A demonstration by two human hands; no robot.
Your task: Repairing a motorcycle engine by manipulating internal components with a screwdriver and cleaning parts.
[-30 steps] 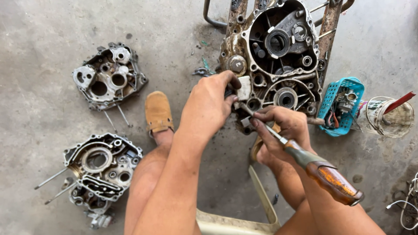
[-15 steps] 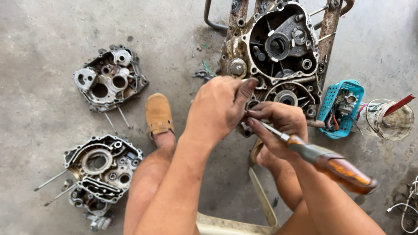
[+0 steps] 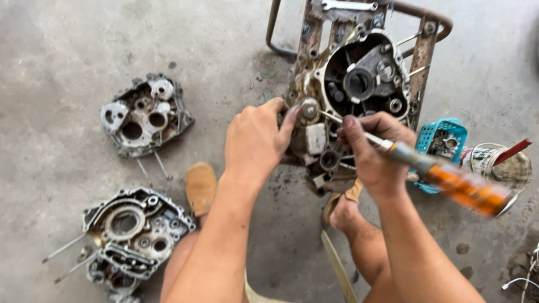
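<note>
A dirty engine crankcase [image 3: 359, 78] stands on a rusty metal frame [image 3: 424, 47] in front of me. My left hand [image 3: 257, 140] grips the crankcase's lower left edge, the fingers curled beside a round metal fitting [image 3: 309, 109]. My right hand [image 3: 375, 150] is closed on a screwdriver with an orange handle [image 3: 463, 189]; its shaft points left, and the tip touches that fitting. Below the crankcase, my knees and sandalled feet show.
Two more crankcase halves lie on the concrete floor at the left, one higher up [image 3: 145, 114], one lower with studs sticking out [image 3: 132, 231]. A blue plastic basket of small parts [image 3: 443, 140] and a round tin [image 3: 502, 163] sit at the right.
Both hands have risen along the crankcase. The left hand shifted to the left edge, and the screwdriver tip now rests at the round fitting. The view has also shifted.
</note>
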